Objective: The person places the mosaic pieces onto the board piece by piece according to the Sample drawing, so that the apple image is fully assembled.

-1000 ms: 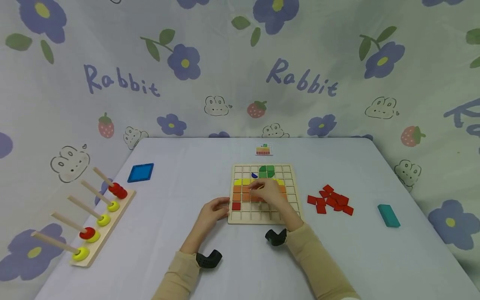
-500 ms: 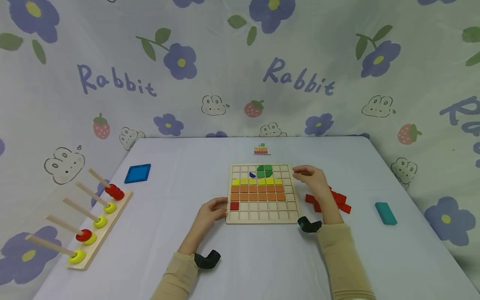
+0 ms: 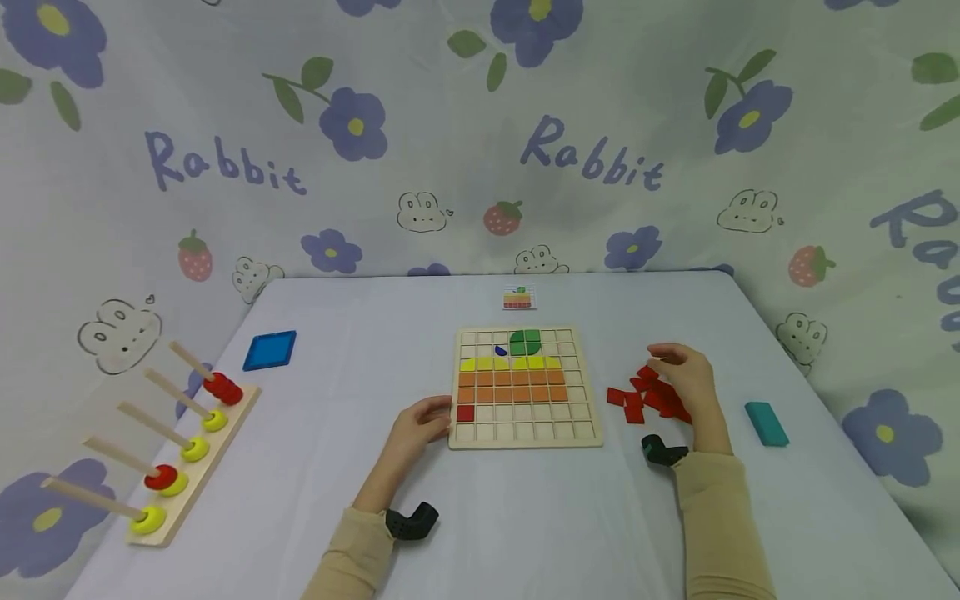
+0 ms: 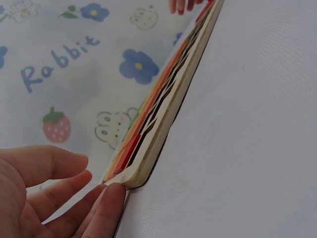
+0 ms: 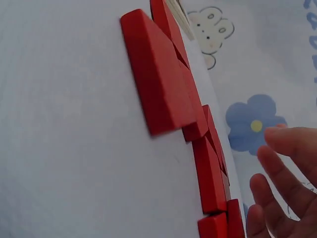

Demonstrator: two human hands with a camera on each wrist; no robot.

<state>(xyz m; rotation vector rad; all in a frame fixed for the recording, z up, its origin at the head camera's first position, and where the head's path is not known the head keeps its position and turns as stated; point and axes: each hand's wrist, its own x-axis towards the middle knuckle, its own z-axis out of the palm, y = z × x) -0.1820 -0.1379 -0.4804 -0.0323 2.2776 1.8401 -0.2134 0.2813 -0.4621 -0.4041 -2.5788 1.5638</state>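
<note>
A wooden grid board [image 3: 525, 432] lies mid-table with rows of orange and yellow tiles, green tiles at the top, a small blue piece and one red square tile [image 3: 465, 413] at lower left. My left hand [image 3: 416, 429] rests against the board's left edge; in the left wrist view its fingertips touch the corner. Over the pile of red tiles [image 3: 634, 408], right of the board, hovers my right hand [image 3: 692, 383]. The right wrist view shows its fingers apart, nothing between them, beside several red tiles [image 5: 158, 79].
Behind the board lies a small pattern card [image 3: 519, 297]. A blue tray [image 3: 270, 350] and a wooden peg stand [image 3: 202, 471] with coloured rings are at left. A teal block [image 3: 767, 423] lies at right. A printed curtain [image 3: 420, 100] hangs behind the table.
My right hand has moved right, from above the board to over the red tiles. My left hand has stayed at the board's left edge. The head view has shifted slightly.
</note>
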